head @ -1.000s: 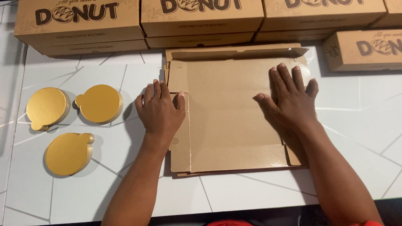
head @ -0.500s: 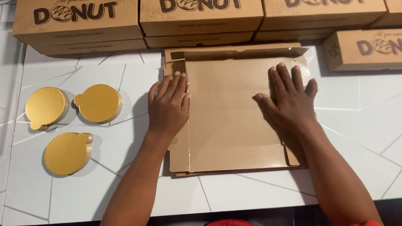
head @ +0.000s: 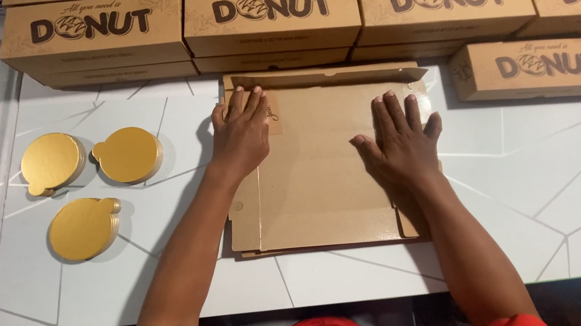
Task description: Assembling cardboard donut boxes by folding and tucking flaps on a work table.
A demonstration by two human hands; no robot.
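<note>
Both hands, left hand (head: 242,130) and right hand (head: 400,143), press flat cardboard (head: 321,181), fingers (head: 394,110) spread, grasping nothing.

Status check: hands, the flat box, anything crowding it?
Left hand and right hand open, palms pressing flat cardboard box. Gold discs sit apart, left. Stacked boxes behind.

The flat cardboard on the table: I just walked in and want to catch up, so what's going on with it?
A person in red sleeves presses both palms on a flat, unfolded cardboard box blank lying on the white table. The left hand rests near its upper left corner, the right hand on its right side. Three stacks of round gold boards sit to the left, and assembled brown boxes line the far edge.
</note>
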